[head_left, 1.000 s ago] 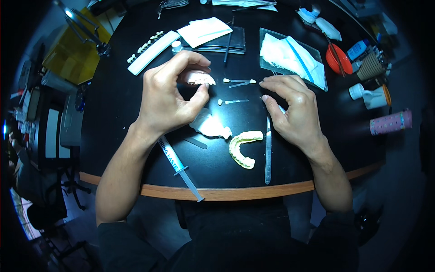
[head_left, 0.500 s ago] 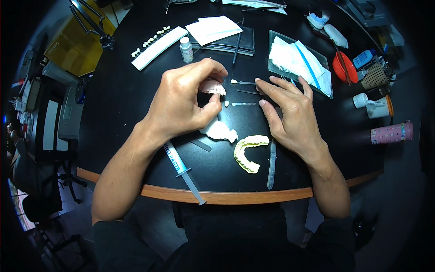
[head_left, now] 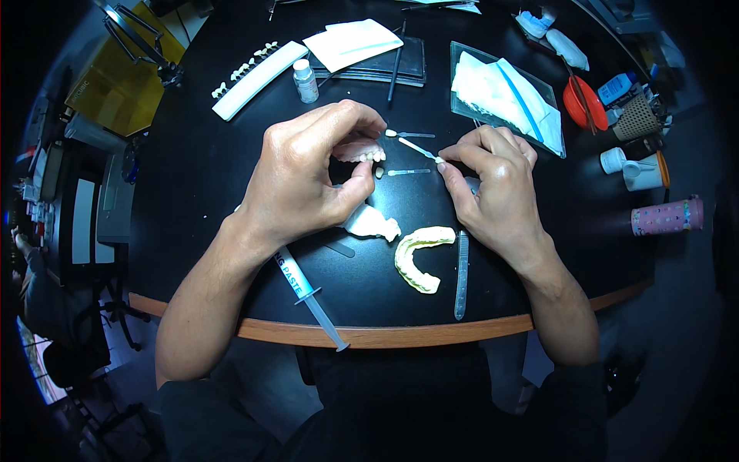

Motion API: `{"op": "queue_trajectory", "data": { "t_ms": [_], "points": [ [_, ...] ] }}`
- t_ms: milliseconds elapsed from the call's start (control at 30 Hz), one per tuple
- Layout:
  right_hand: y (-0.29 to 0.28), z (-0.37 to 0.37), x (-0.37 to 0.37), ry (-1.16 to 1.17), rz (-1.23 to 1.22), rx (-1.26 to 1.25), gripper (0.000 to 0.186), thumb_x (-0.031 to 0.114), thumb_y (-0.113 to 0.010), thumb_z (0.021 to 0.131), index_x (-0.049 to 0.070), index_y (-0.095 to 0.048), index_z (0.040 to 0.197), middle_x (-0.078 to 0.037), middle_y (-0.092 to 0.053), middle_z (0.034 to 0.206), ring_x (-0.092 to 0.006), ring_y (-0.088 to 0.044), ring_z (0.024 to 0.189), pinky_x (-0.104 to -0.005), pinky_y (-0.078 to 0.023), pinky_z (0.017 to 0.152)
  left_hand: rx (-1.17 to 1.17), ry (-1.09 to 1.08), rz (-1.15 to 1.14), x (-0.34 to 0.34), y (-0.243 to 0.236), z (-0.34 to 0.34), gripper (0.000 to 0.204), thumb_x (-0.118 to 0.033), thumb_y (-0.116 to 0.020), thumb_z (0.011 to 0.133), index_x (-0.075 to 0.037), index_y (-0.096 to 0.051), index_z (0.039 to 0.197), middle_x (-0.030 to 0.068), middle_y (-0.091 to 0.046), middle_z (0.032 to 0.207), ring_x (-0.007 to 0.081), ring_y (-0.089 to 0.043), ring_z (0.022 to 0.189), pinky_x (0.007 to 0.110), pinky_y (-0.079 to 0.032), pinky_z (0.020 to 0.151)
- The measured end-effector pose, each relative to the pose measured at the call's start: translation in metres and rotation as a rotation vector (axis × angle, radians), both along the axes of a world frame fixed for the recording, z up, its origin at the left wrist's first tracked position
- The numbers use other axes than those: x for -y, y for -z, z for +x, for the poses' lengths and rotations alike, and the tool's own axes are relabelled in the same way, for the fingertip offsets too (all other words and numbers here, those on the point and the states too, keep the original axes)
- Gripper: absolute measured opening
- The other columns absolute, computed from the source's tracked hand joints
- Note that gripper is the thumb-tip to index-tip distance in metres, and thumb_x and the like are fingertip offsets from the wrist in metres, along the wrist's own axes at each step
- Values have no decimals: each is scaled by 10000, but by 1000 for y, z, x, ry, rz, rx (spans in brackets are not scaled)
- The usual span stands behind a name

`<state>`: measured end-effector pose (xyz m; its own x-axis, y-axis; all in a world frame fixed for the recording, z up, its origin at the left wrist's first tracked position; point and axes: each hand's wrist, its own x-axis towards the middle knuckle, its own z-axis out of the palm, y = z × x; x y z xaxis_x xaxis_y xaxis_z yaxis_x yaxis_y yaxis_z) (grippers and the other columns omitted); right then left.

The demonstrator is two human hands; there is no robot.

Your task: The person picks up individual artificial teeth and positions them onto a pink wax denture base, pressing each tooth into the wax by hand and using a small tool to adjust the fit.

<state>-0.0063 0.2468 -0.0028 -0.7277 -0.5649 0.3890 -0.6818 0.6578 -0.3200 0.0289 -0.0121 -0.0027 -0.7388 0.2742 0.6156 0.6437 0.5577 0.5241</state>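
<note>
Pinkish-white dental model with a row of pale teeth [head_left: 358, 150]: raised above the black tabletop [head_left: 192, 165], left of centre, pinched between thumb and curled forefinger of the left hand [head_left: 304, 162]; other fingers hidden, state cannot be told. Slim strip tab with a pale tooth-shaped tip [head_left: 418, 148]: right of the model, pinched at the tip by thumb and forefinger of the right hand [head_left: 494, 173]. Yellow horseshoe-shaped dental cast [head_left: 406, 259]: nearer, between the forearms. Handling, as judged: light, steady pressure, model's teeth uncovered, tab better gripped by its strip.
</note>
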Motion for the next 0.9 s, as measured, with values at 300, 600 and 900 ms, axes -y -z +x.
{"op": "queue_trajectory", "data": {
  "t_ms": [300,600,900],
  "points": [
    [-8,1,-6,35,-110,-14,45,63,-729,890,19,-730,900,-96,-709,824,-246,-664,836,-462,-369,928,-57,10,32,-4,-1,-1,293,12,-728,777,34,-718,1070,140,-754,957,194,-779,866,287,-642,771],
    [-18,10,-14,-70,-462,189,67,-51,-717,909,-27,-721,971,-115,-752,934,-166,-729,888,-293,-565,808,-47,96,95,-9,-3,5,398,45,-780,780,86,-665,1160,190,-754,1055,241,-782,991,335,-646,904],
    [-12,21,-7,-334,-919,687,96,-52,-616,994,-52,-603,1089,-145,-697,1030,-207,-755,996,-314,-632,891,-24,170,132,-27,1,11,440,71,-781,775,111,-631,1187,205,-739,1082,247,-776,1000,335,-637,902]
  ]
}}
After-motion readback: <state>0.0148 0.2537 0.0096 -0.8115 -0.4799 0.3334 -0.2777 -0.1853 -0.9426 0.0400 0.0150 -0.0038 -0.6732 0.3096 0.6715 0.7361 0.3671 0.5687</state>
